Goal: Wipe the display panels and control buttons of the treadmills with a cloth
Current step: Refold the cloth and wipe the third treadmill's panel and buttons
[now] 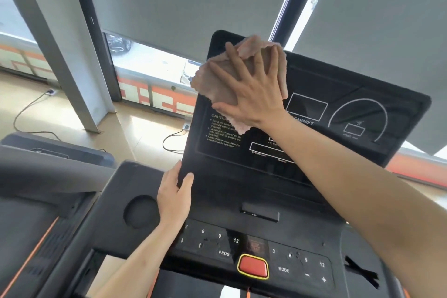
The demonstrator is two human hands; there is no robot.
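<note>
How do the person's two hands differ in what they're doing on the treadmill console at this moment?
The right hand lies flat with spread fingers, pressing a pink cloth against the upper left of the display panel; the left hand carries no cloth. The right hand is high on the panel's face; the left hand has a grip on its lower left edge, seemingly steadying it. Both touch the same panel.

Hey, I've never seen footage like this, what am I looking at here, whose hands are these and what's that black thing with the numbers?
One camera on a person's head looks down at their own bare hands. The black thing is a treadmill console. The right hand presses a brownish cloth flat against the upper left of the tilted display panel. The left hand grips the panel's lower left edge. Below lie numbered control buttons and a red stop button.
</note>
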